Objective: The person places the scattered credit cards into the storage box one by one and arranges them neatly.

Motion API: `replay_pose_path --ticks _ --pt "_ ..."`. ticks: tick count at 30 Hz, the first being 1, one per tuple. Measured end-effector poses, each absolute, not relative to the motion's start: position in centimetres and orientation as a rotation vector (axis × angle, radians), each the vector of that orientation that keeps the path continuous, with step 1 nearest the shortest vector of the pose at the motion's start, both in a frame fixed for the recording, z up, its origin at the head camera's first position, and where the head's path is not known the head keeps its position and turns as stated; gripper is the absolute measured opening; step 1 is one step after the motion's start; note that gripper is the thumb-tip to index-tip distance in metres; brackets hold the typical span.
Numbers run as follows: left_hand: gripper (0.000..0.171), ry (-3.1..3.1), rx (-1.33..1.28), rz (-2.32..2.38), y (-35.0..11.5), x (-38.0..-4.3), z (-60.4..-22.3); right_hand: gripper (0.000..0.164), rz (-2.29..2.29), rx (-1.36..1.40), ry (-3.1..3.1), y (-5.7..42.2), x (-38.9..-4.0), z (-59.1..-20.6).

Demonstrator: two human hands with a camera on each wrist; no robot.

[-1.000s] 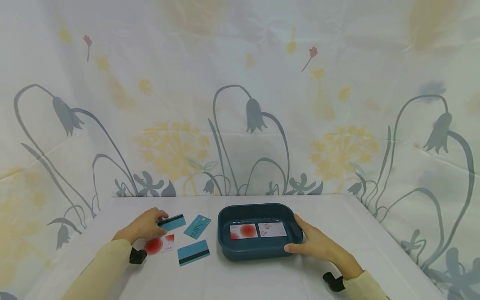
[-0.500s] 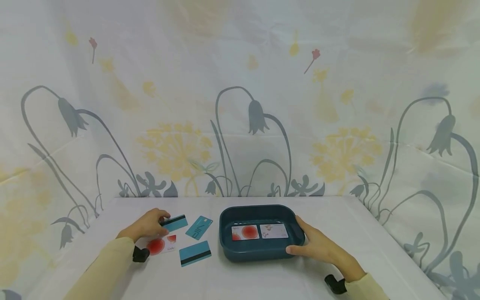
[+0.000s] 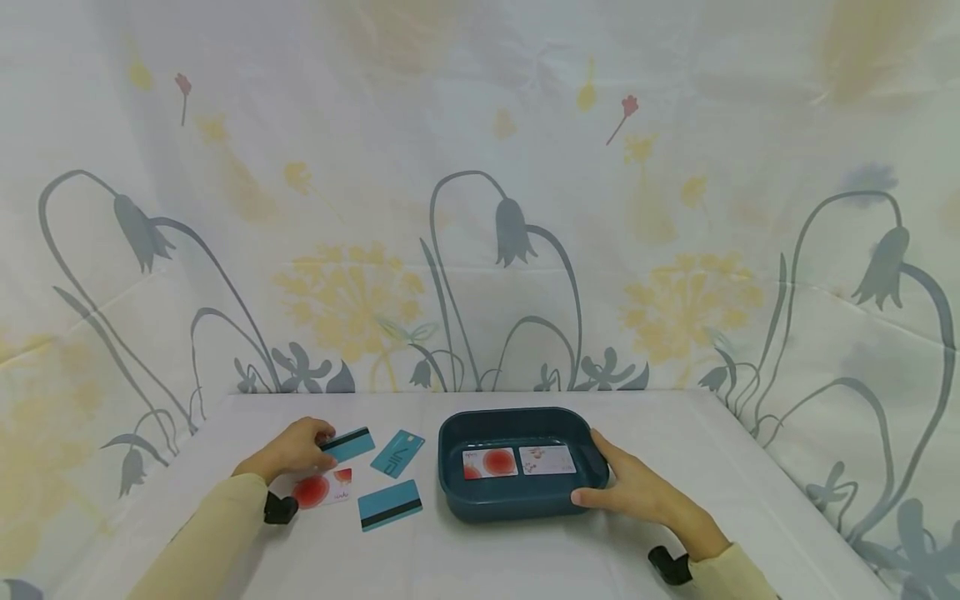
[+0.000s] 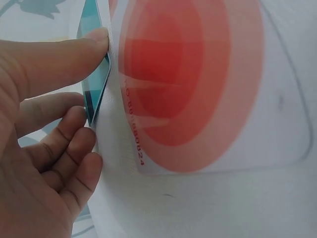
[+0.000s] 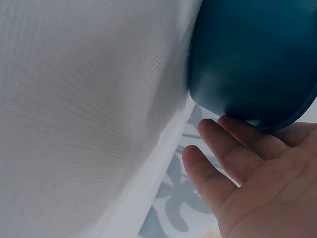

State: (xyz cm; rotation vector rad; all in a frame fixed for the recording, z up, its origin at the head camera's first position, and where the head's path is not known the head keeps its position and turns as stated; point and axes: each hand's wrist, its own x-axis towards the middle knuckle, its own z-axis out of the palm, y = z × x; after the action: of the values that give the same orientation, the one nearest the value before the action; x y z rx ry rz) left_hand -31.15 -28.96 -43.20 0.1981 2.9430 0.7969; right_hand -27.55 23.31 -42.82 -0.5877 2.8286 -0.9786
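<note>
My left hand (image 3: pixel 295 447) pinches the left end of a blue card with a black stripe (image 3: pixel 351 445) between thumb and fingers. In the left wrist view this blue card (image 4: pixel 94 74) shows nearly edge-on. Below that hand lies a white card with red circles (image 3: pixel 322 488), partly hidden by the wrist in the head view. My right hand (image 3: pixel 637 487) holds the right end of a dark teal plastic box (image 3: pixel 517 507), thumb at its front and fingers round the far side. In the right wrist view some fingertips touch the box's wall (image 5: pixel 247 64); others stand apart from it.
A blue VIP card (image 3: pixel 398 453) and another striped blue card (image 3: pixel 390 505) lie between the left hand and the box. Inside the box, a red-circle card (image 3: pixel 490 463) and a pale card (image 3: pixel 547 460) lie side by side. A floral cloth (image 3: pixel 480 292) hangs behind the white table.
The view shifts slightly. Both hands keep their places, the left at the striped blue card and the right at the box; no card has visibly moved across the table.
</note>
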Motion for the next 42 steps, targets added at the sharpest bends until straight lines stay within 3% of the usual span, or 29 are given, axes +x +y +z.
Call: replay_pose_path --ticks 17,29,42 --pt "0.045 2.986 0.268 0.810 -29.09 -30.84 -43.05 0.106 -0.983 -0.591 2.827 23.22 -27.50 -42.78" --pt "0.030 3.023 0.259 0.865 -29.24 -30.89 -43.34 0.107 -0.993 -0.579 2.819 23.28 -27.45 -42.73" --pt "0.029 2.962 0.251 1.013 -29.93 -30.50 -43.31 0.107 -1.001 -0.576 2.814 23.19 -27.30 -42.60"
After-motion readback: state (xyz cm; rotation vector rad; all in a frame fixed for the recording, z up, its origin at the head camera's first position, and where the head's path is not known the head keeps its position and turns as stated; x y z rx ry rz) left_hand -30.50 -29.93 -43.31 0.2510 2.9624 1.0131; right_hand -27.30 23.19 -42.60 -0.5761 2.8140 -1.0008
